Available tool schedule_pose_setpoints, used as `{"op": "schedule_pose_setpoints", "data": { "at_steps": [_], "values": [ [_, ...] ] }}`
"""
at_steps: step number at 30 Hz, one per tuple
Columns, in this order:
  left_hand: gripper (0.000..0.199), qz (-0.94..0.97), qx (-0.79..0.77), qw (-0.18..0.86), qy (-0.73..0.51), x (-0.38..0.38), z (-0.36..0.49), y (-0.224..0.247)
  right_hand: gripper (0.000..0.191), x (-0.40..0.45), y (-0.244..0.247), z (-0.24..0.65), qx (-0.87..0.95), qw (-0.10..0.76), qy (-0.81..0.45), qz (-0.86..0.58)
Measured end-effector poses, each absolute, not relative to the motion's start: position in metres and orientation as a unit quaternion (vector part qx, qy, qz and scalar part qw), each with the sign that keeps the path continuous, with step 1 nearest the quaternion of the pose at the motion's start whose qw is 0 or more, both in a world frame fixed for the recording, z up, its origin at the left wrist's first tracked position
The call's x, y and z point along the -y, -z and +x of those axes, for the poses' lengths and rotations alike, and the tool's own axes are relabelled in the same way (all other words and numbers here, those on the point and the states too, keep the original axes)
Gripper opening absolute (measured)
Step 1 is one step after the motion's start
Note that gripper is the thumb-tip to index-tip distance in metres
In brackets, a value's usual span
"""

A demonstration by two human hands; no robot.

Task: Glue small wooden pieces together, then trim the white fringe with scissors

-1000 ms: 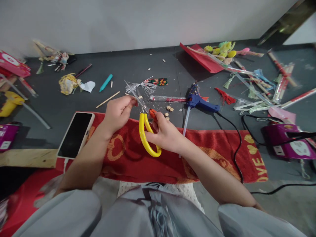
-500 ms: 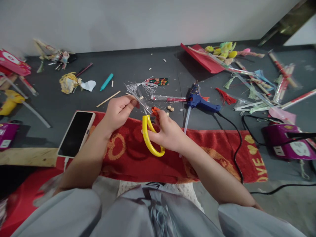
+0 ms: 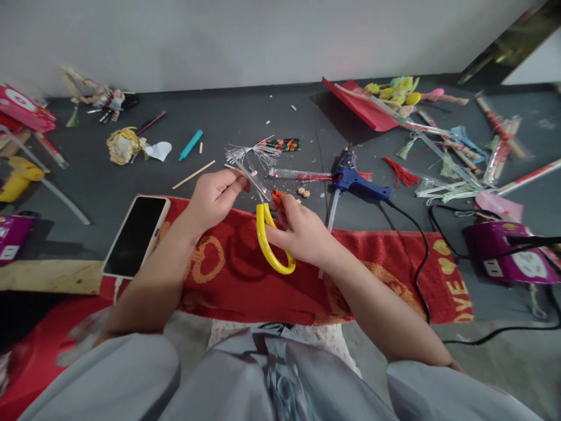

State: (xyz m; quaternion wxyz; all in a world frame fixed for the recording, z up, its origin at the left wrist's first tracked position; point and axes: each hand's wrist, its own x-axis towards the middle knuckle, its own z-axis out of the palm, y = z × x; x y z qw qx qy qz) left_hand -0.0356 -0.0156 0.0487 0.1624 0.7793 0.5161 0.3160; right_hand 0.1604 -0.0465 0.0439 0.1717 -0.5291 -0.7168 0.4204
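My right hand [image 3: 302, 228] is wrapped round the yellow handles of a pair of scissors [image 3: 275, 248], whose metal blades point up and to the left. A small orange scrap [image 3: 277, 196] shows at its fingertips. Close to the blades, my left hand [image 3: 217, 199] is closed in a pinch; whatever its fingertips hold is too small to make out. Just beyond those fingers a short thin stick [image 3: 231, 167] shows partly behind the blades. White fringed strands [image 3: 254, 153] with a flowered strip [image 3: 284, 144] lie past the scissor tips.
A red towel [image 3: 245, 292] covers the table's front edge, with a phone [image 3: 135, 237] on its left end. The blue glue gun [image 3: 362, 184] lies right of my hands, its cord [image 3: 423, 245] crossing the towel. Tassels, wrapped sticks and red paper [image 3: 363, 108] clutter the right.
The scissors and my right hand have shifted slightly to the right, and the blades look closer together. My left hand stays nearly in place, still pinched.
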Motion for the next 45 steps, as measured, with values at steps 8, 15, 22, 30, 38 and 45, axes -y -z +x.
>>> {"op": "schedule_pose_setpoints", "data": {
  "at_steps": [8, 15, 22, 30, 38, 45],
  "values": [
    [0.035, 0.774, -0.525, 0.165, -0.313, 0.0141, -0.0356, -0.0480, 0.044, 0.0446, -0.0397, 0.1595, 0.728, 0.163, -0.396, -0.536],
    [0.046, 0.751, -0.515, 0.254, -0.327, 0.0142, -0.0360, -0.0519, 0.056, 0.0461, -0.0408, 0.1603, 0.734, 0.185, -0.379, -0.532],
    [0.043, 0.711, -0.487, 0.394, -0.319, 0.0120, -0.0425, -0.0472, 0.051, 0.0480, -0.0433, 0.1607, 0.736, 0.197, -0.378, -0.525],
    [0.041, 0.695, -0.494, 0.420, -0.310, 0.0131, -0.0405, -0.0497, 0.051, 0.0477, -0.0433, 0.1597, 0.736, 0.176, -0.376, -0.535],
    [0.030, 0.667, -0.483, 0.471, -0.317, 0.0104, -0.0380, -0.0471, 0.042, 0.0454, -0.0468, 0.1616, 0.750, 0.146, -0.342, -0.547],
    [0.036, 0.688, -0.498, 0.435, -0.298, 0.0099, -0.0376, -0.0439, 0.038, 0.0461, -0.0481, 0.1624, 0.752, 0.137, -0.331, -0.553]
  ]
}}
